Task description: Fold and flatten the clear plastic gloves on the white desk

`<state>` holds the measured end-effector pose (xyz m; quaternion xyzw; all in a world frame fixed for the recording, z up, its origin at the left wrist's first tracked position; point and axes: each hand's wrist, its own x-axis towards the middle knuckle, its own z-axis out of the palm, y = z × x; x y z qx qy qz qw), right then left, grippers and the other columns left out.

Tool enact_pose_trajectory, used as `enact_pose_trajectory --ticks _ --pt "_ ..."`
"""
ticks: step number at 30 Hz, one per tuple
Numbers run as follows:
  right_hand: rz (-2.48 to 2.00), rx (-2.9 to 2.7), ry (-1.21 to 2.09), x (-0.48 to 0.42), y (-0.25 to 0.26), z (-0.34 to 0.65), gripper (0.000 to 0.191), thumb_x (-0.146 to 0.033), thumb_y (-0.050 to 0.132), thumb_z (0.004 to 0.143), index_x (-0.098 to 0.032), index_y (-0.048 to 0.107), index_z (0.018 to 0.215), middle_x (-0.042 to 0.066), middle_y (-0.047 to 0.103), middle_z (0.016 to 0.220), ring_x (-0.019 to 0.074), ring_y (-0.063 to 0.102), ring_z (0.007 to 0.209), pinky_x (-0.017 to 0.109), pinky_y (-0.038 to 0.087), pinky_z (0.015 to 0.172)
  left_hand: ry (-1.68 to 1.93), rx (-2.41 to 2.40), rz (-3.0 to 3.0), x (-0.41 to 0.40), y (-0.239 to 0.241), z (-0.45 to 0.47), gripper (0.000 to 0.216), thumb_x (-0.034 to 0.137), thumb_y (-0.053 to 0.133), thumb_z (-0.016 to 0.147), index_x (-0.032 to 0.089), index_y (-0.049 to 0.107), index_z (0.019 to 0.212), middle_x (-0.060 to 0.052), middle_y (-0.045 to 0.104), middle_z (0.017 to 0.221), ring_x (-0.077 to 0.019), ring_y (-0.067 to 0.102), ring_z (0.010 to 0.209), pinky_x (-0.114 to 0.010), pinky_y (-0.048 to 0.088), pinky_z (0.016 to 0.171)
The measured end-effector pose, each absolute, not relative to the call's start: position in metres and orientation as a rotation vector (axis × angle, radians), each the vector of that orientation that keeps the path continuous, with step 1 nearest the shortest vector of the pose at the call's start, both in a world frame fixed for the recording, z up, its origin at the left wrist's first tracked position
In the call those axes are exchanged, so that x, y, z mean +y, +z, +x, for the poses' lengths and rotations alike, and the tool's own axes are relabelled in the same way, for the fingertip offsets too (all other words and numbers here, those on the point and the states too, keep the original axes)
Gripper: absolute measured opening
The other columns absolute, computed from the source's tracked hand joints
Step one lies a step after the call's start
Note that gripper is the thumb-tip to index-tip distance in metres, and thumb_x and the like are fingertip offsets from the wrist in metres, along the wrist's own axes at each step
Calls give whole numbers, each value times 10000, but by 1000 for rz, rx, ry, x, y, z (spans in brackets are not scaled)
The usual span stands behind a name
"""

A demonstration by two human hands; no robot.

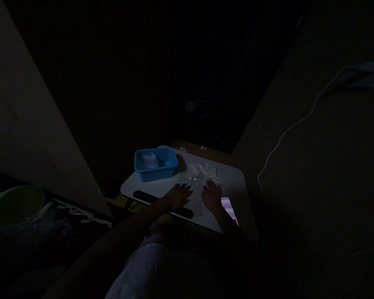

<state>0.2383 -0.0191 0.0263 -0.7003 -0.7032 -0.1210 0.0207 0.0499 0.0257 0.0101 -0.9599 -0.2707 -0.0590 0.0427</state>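
Observation:
My left hand (178,196) lies flat with fingers stretched out on a clear plastic sheet or bag (195,203), which is spread on a small white table (230,174). On the right side of the sheet, my right hand (211,195) rests palm down, its fingers extended. Just beyond the hands is a crumpled whitish plastic piece (204,168); the dim light hides its kind. A phone (229,209) with a lit screen lies partly behind my right forearm. To the left stands a blue plastic basket (157,173) with a whitish pack (148,160) inside.
A dark slot (143,196) runs along the table's near edge. Two small pinkish objects (203,148) (183,149) sit past the far edge. A white cable (280,139) hangs on the right wall. A green basket (17,205) is at far left. The room is very dark.

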Motion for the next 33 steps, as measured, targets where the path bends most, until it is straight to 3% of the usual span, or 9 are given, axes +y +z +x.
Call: enact_pose_trajectory --ticks 4,13,20,24,29,33 --pt "-2291 -2050 -372 -15 33 245 385 -243 351 782 -151 496 1127 128 293 1345 275 201 1230 465 146 927 -178 -901 -2916 22 6 45 491 451 284 843 231 307 1281 -109 269 1360 -296 239 1225 -448 240 895" --pt "-1877 -2463 -178 -8 23 230 399 -216 297 823 -170 421 1199 68 367 1313 156 252 1222 340 159 968 -209 -883 -2933 18 -5 45 539 509 281 824 265 251 1304 -103 248 1369 -311 190 1239 -513 182 920" --pt "-2000 -2378 -221 29 24 224 396 -232 336 803 -215 433 1186 54 347 1323 198 205 1236 375 204 922 -252 -882 -2960 16 -10 42 555 521 255 825 260 221 1314 -98 224 1379 -314 156 1247 -537 159 927" --pt "-2082 -2292 -262 44 32 223 396 -200 375 764 -218 473 1148 70 384 1292 218 279 1188 386 221 902 -266 -904 -2969 16 -12 42 557 524 260 822 268 212 1315 -87 213 1384 -307 145 1252 -536 152 936" --pt "-1917 -2399 -251 36 37 226 306 -174 374 757 -174 573 990 81 546 1104 191 425 1038 341 257 879 -266 -934 -2962 16 -10 42 572 522 284 816 255 213 1317 -99 212 1383 -312 154 1249 -534 166 933" --pt "-1720 -2538 -208 28 29 225 399 -120 360 749 -177 493 1121 39 498 1194 140 378 1112 289 236 918 -259 -944 -2979 17 -10 42 581 538 284 807 250 236 1310 -109 236 1373 -321 165 1244 -539 167 929"
